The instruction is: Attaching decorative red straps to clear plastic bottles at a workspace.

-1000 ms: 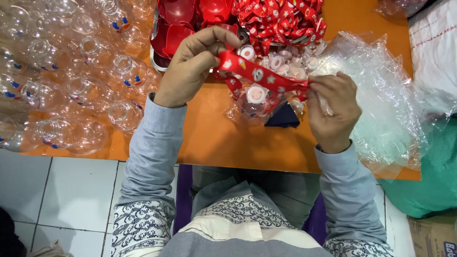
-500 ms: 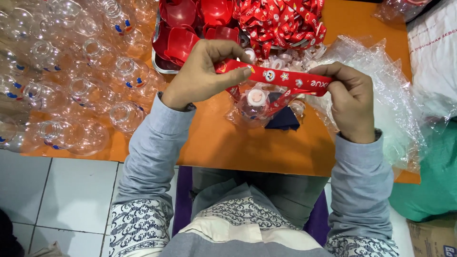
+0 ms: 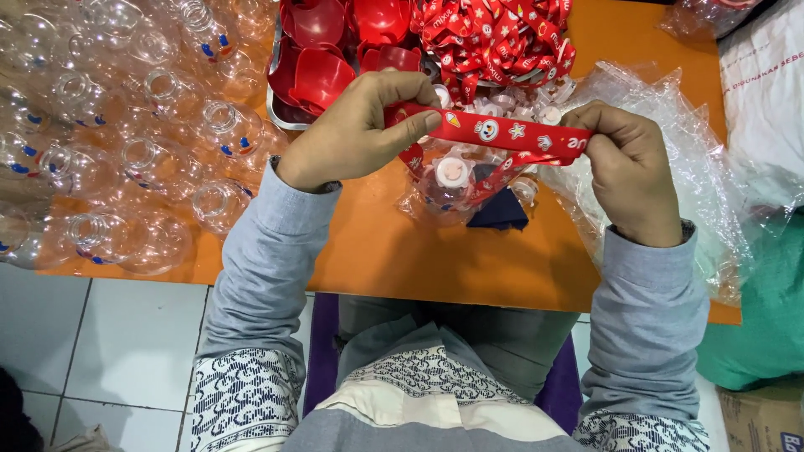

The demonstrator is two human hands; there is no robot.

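Above the orange surface (image 3: 402, 259), left hand (image 3: 360, 125) and right hand (image 3: 628, 172) pinch a red printed ribbon strap (image 3: 502, 131) taut between closed fingers, stretched flat over a clear plastic bottle (image 3: 448, 180), probably to straighten it.

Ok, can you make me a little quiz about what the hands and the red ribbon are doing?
1. True or false: the left hand and right hand both grip the red strap.
2. What lies left of the orange table middle? A) clear plastic bottles B) books C) shoes
3. What colour are the cups in the metal tray?

Key: 1 true; 2 A; 3 red.
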